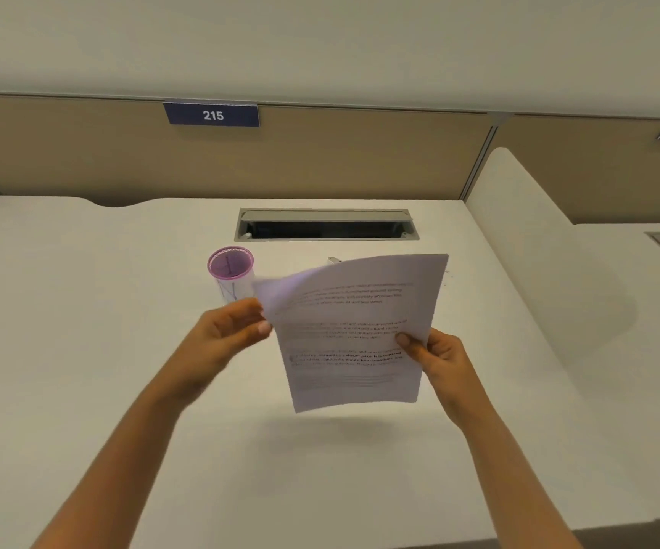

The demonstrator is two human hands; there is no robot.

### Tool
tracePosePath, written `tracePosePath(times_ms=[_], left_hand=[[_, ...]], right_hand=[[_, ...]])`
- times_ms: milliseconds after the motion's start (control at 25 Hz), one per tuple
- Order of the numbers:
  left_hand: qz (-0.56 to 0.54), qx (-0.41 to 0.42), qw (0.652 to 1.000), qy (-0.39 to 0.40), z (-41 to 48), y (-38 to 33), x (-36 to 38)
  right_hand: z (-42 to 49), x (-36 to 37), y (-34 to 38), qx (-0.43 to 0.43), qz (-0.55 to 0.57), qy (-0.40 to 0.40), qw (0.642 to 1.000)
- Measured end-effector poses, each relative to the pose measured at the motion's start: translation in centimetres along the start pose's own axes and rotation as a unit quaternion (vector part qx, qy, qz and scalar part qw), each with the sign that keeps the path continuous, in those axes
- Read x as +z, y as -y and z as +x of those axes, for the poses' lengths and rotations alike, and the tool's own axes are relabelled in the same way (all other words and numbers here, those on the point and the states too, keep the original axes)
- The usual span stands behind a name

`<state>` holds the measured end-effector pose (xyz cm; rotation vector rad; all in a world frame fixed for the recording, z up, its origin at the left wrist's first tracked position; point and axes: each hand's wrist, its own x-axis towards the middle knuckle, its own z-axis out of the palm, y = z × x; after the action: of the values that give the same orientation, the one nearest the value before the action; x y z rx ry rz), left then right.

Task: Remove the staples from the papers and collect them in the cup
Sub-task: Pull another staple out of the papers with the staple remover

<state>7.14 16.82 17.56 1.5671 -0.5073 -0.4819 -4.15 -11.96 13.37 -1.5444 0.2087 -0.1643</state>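
A set of printed white papers (354, 334) hangs in the air above the white desk (102, 350), its top sheet curling at the upper left. My right hand (433, 352) pinches the papers' right edge, thumb on the front. My left hand (223, 334) is blurred and sits at the left edge, fingers closed near the curled corner. A purple-rimmed paper cup (230, 271) stands upright on the desk behind my left hand, partly hidden by the papers. No staple is discernible.
A grey cable hatch (326, 225) lies open in the desk behind the papers. A small pale object (333, 259) peeks out just above the papers' top edge. A beige partition with a "215" label (212, 114) backs the desk; a white divider (518, 215) stands on the right.
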Motion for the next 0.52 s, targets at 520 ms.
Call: tracePosePath(times_ms=[520], left_hand=[[-0.01,-0.02,0.996,-0.081,0.2,4.2,4.1]], right_hand=[[-1.9,1.1,-5.0,0.06,0.014,-0.039,0.997]])
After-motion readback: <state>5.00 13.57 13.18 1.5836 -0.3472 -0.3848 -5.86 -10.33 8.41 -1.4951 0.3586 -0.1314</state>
